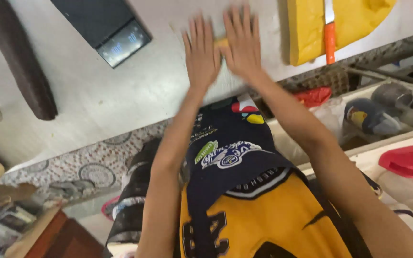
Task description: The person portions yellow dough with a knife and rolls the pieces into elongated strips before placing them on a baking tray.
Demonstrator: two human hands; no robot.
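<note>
A single head-worn camera looks steeply down from above the person's chest, along both outstretched arms. It faces the pale grey metal worktop (120, 95), which fills the upper frame at arm's length, and also takes in the patterned tiled floor (92, 167) below the worktop's edge.

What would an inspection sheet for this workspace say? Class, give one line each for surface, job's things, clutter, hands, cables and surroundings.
Surface: pale grey worktop, lightly marked.
Job's things: small yellow dough piece pressed between both hands.
Clutter: large yellow dough block with an orange-handled knife lying on it; black digital scale; dark rolling pin.
Hands: left hand and right hand flat, fingers spread, over the dough piece.
Cables: nothing seen.
Surroundings: patterned floor; tubs of bottles beside the worktop.
</note>
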